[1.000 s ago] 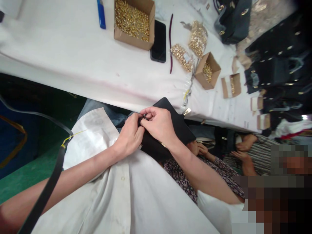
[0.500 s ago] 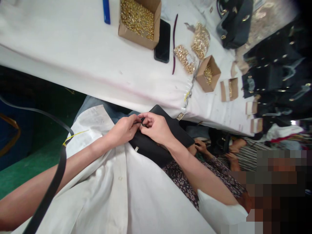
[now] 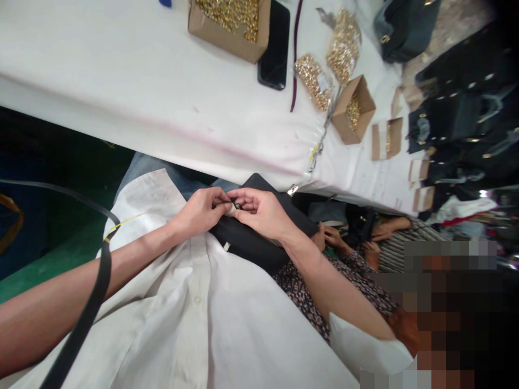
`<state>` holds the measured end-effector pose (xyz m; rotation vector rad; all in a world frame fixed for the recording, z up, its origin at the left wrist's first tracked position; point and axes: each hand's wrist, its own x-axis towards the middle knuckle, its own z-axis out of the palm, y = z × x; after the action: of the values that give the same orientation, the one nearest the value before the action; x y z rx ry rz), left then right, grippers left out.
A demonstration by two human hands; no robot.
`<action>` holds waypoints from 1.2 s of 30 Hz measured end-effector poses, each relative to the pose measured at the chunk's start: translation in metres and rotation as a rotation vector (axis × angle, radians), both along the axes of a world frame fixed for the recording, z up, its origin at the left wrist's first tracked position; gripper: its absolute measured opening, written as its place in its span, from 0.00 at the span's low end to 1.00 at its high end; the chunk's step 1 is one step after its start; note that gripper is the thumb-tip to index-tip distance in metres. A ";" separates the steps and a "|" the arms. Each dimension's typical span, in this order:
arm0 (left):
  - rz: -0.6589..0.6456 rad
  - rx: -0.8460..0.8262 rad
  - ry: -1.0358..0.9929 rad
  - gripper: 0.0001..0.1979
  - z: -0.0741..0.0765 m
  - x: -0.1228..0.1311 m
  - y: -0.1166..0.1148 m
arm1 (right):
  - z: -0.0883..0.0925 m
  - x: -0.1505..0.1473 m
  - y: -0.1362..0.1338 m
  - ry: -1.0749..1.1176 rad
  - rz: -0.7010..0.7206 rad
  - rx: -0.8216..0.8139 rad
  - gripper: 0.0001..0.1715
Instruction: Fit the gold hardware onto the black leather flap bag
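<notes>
On my lap lies a black bag [image 3: 263, 254] with a smooth leather-like surface. It bears a small gold fitting [image 3: 292, 190] near the table edge and a small pale metal piece [image 3: 227, 247] closer to my shirt. Above the bag, my left hand [image 3: 201, 210] pinches a thin black strap [image 3: 221, 203]. My right hand [image 3: 261, 213] faces it, fingers curled and closed around the strap's other part. Something small and pale shows between the fingertips, too small to name. The fingers partly hide the strap.
A white-covered table [image 3: 121, 97] runs in front. On it are a cardboard box of gold hardware [image 3: 227, 46], a phone [image 3: 274, 54], bagged gold pieces [image 3: 314, 81] and a smaller box [image 3: 354, 111]. A long dark strap [image 3: 99, 286] crosses my left forearm. Another person's hands [image 3: 330, 237] are at right.
The view has shifted, so the table items sit higher in the picture. My hands stay close together over the bag, and a pale bit now shows between the fingers.
</notes>
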<state>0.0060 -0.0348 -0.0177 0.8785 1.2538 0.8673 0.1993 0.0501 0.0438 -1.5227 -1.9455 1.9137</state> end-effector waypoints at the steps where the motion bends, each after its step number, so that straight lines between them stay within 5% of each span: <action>1: 0.003 0.006 0.013 0.08 0.001 0.001 0.000 | 0.000 0.000 0.000 -0.003 0.002 0.003 0.28; 36: -0.026 0.072 0.165 0.08 0.019 0.000 0.001 | 0.003 -0.002 0.015 -0.035 0.048 0.018 0.16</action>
<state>0.0056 -0.0337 0.0012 1.0387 1.3566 0.8372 0.1977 0.0652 0.0466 -1.5290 -2.0262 1.8941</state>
